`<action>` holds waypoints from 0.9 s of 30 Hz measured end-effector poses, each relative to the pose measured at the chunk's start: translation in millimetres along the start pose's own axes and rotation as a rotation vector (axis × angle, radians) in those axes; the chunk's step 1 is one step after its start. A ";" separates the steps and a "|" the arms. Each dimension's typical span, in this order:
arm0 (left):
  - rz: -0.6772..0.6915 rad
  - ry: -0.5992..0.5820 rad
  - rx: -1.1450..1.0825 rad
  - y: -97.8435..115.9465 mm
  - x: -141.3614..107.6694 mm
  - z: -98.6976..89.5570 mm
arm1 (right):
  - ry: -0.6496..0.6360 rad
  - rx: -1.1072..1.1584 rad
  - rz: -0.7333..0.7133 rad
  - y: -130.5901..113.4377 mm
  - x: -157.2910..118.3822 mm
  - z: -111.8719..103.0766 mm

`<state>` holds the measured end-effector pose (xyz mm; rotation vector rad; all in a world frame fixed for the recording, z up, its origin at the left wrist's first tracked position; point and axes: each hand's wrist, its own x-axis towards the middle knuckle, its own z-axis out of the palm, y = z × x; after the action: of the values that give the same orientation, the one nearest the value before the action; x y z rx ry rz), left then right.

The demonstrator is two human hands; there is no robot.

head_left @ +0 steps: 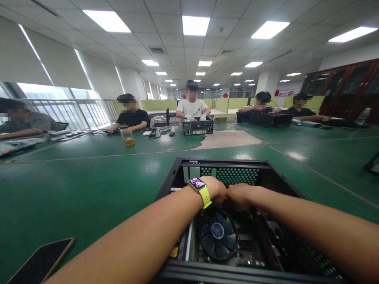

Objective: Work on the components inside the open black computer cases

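Observation:
A black computer case (231,162) lies open in front of me, with both of my arms reaching into it. My left hand (216,189) is bent down near the far perforated panel, and a smartwatch (197,183) with a yellow-green band is on that wrist. Right beside it, my right hand (240,195) has its fingers curled in. The two hands nearly touch, and a small orange-yellow bit shows between them. What the fingers hold is hidden. Nearer to me, below the hands, a round black cooling fan (218,234) sits over the circuit board inside the case.
A phone (41,260) lies at the lower left on the green table (97,189). Farther back stands a cup of amber drink (128,138). Across the table, a person in white gloves works at another computer case (198,127); several other people sit along the sides.

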<state>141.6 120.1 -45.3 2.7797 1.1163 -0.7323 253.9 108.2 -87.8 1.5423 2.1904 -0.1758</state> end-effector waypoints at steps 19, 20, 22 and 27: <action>0.019 0.011 0.059 -4.9 10.0 0.1 | -0.212 0.632 -0.204 44.5 8.5 -7.8; 0.017 0.032 0.055 -5.9 11.6 0.7 | -0.175 0.622 -0.200 47.2 8.9 -8.0; 0.013 0.112 0.006 -9.2 14.3 0.1 | -0.052 0.606 -0.168 51.6 8.4 -9.7; -0.035 0.153 -0.351 -25.1 11.7 -11.8 | 0.056 0.862 -0.142 50.6 4.1 -14.4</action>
<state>137.0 148.7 -37.1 2.5545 1.1886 -0.2921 295.1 135.3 -69.0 1.7855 2.4008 -1.2695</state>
